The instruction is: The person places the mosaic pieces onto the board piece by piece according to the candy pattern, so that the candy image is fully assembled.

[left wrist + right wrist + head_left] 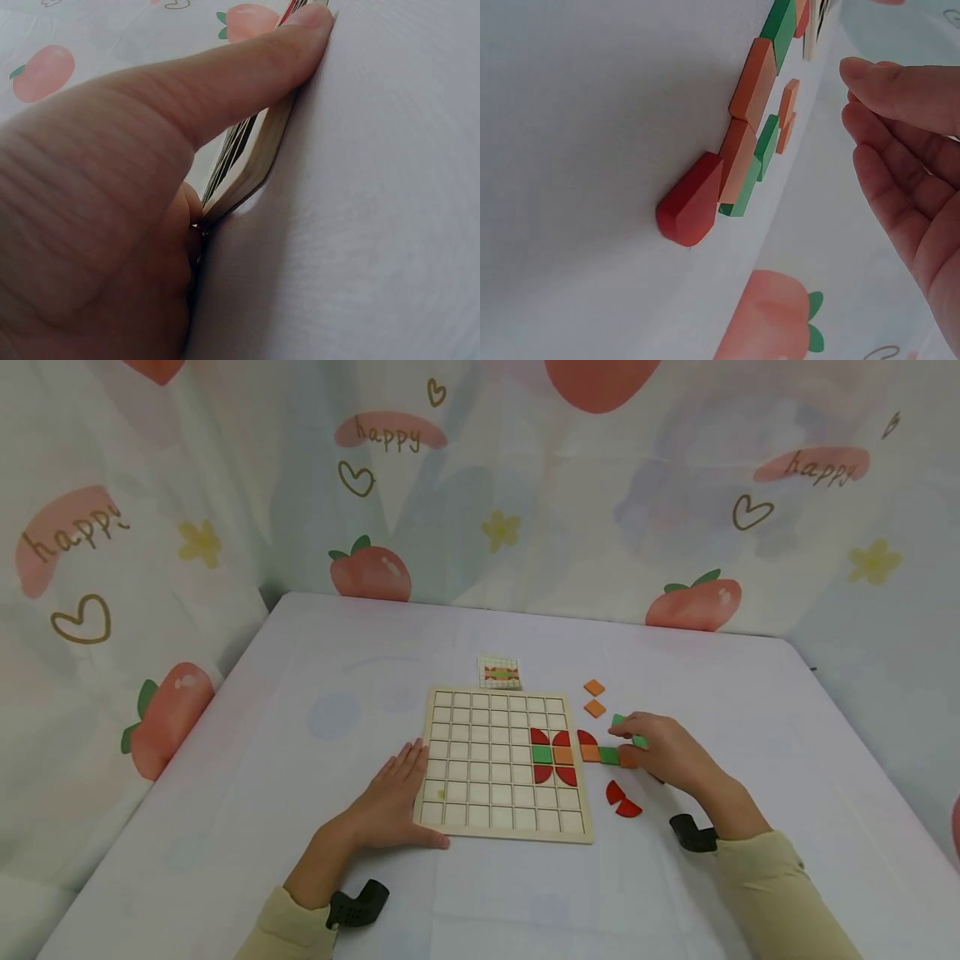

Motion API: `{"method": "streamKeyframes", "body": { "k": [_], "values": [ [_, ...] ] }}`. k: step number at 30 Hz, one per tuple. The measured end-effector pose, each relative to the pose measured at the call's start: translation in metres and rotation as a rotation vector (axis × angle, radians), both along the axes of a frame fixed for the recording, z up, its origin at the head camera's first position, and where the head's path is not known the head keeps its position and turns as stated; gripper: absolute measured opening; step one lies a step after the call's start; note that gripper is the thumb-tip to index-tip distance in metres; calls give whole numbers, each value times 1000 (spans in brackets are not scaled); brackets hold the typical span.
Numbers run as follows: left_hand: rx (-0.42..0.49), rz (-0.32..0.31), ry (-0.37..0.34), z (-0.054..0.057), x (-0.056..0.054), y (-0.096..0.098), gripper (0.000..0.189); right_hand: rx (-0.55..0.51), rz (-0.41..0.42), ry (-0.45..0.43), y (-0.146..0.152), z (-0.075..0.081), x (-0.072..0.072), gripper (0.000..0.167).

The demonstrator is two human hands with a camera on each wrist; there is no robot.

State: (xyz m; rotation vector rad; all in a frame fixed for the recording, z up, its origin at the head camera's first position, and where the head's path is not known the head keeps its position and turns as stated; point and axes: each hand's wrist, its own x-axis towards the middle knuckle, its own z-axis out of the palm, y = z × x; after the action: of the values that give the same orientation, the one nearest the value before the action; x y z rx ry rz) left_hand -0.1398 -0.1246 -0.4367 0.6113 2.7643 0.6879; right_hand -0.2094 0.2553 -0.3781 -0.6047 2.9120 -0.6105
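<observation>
A wooden grid board (462,771) lies on the table. On its right side a green square (542,754) and an orange square (562,756) sit side by side, with red quarter-round pieces above and below them. My left hand (390,797) rests at the board's lower left corner, fingers along the left edge and thumb along the front edge. Over the loose pieces right of the board hovers my right hand (675,756). Its fingers are loosely bent, thumb near the fingertips, and nothing shows between them. Below it in the right wrist view lie a red piece (691,199) and orange blocks (753,79).
Behind the board lies a small pattern card (498,672). Two orange squares (594,697) sit at the board's upper right, and two red quarter-rounds (628,808) at its lower right. A green square (609,756) touches orange neighbours. A printed curtain (570,543) hangs behind the table.
</observation>
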Motion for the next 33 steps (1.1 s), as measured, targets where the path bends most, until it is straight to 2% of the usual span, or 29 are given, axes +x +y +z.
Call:
{"method": "streamKeyframes", "body": {
  "k": [17,23,33],
  "values": [
    [0,0,3,-2,0,-1,125,-23,-27,3,18,-10,-4,29],
    [-3,0,1,-3,-1,-1,125,-26,-62,16,22,-13,-7,29],
    [-19,5,-1,-2,-1,0,125,-14,-89,-20,27,-15,-10,29]
  ]
}}
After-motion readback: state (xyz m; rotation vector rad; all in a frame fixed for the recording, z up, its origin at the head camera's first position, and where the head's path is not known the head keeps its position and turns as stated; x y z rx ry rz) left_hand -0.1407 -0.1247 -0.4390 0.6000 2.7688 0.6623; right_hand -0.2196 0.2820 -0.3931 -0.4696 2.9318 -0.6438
